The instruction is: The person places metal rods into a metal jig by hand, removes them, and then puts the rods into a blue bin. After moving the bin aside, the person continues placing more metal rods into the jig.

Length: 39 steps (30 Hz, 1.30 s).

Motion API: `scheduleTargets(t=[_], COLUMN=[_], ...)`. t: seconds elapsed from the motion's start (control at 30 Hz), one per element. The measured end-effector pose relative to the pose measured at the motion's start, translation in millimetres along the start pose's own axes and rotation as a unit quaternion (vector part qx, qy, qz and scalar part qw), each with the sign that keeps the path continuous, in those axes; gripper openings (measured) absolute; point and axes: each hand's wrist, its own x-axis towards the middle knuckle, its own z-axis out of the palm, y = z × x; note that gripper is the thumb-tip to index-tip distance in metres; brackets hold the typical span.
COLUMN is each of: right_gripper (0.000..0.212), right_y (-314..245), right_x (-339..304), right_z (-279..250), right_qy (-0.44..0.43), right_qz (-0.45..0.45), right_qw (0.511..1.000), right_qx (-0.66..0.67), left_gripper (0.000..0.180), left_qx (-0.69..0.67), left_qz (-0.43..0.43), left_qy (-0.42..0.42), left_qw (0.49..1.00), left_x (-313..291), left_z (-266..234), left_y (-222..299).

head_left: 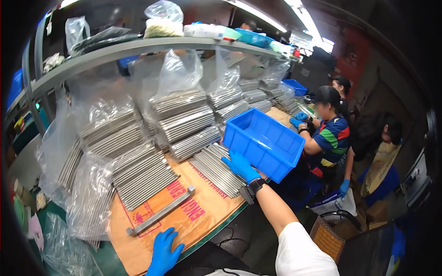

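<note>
My left hand [164, 250], in a blue glove, is over the near edge of the brown paper sheet [120, 246] with its fingers spread and nothing in them. Just beyond it lies a grey metal bar [161, 212] with a raised block at each end. My right hand [242, 167], also gloved in blue, reaches out with extended fingers over a flat row of metal rods [214, 170]. It is right beside the blue plastic bin [262, 149]; whether it touches the bin I cannot tell. Another row of rods [145, 179] lies left of the bar.
Stacked rods [184, 122] in transparent plastic bags line the bench's back, under a metal shelf [129, 48] loaded with bags. At right, a co-worker in a colourful shirt [334, 140] handles things at the bench. A woven-backed chair [328, 239] stands lower right.
</note>
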Motion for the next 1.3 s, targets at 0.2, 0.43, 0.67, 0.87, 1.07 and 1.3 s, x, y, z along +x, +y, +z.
scheduleTargets(t=[0.2, 0.43, 0.67, 0.87, 1.07, 1.3], right_gripper=[0.056, 0.057, 0.031, 0.015, 0.007, 0.006], right_y=[-10.0, -22.4, -112.3, -228.9, -257.8, -234.7], right_x=[0.6, 1.2, -9.0, -61.0, -36.4, -36.9], right_z=[-11.0, 2.8, -21.9, -4.5, 57.4, 88.3], right_qy=[0.009, 0.003, 0.167, 0.006, 0.021, 0.060], right_qz=[-0.015, -0.027, -0.223, -0.410, -0.416, -0.392], right_qw=[0.995, 0.993, 0.960, 0.903, 0.907, 0.917], right_qx=[-0.095, -0.118, 0.020, 0.130, 0.062, 0.034], left_gripper=[0.042, 0.041, 0.038, 0.035, 0.031, 0.035], left_qx=[0.022, 0.044, 0.232, 0.202, 0.177, 0.189], left_qz=[0.000, -0.032, -0.010, -0.028, -0.024, -0.017], left_qy=[0.032, 0.088, 0.130, 0.133, 0.173, 0.148], left_qw=[0.999, 0.995, 0.964, 0.970, 0.969, 0.971], left_x=[-12.4, -7.5, 22.6, 34.2, 5.5, 6.3], left_z=[12.9, -0.4, -5.0, 0.1, -25.7, -13.7], left_y=[-12.7, -9.7, -60.2, -68.8, -60.9, -69.5])
